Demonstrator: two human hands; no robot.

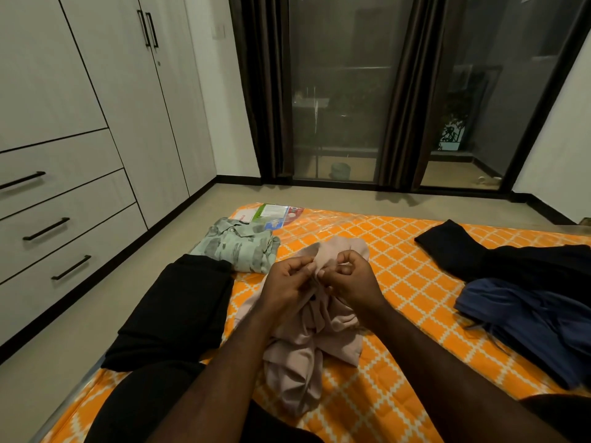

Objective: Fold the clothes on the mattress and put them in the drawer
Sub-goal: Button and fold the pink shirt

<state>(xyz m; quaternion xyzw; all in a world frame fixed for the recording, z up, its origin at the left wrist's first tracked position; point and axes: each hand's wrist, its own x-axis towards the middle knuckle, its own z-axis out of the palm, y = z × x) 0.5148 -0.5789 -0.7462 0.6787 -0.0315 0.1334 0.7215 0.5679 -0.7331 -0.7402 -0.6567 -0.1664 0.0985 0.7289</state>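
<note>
Plainly the left hand and right hand each pinch the bunched pink garment; a loose grip could let it slump crooked.

Close together, left hand and right hand, fingers pinched.

We record, on the orange mattress: pink garment, bunched, centre; folded black garment and folded green shirt, left edge; loose black garment and navy garment, heaped right; drawers shut.
</note>
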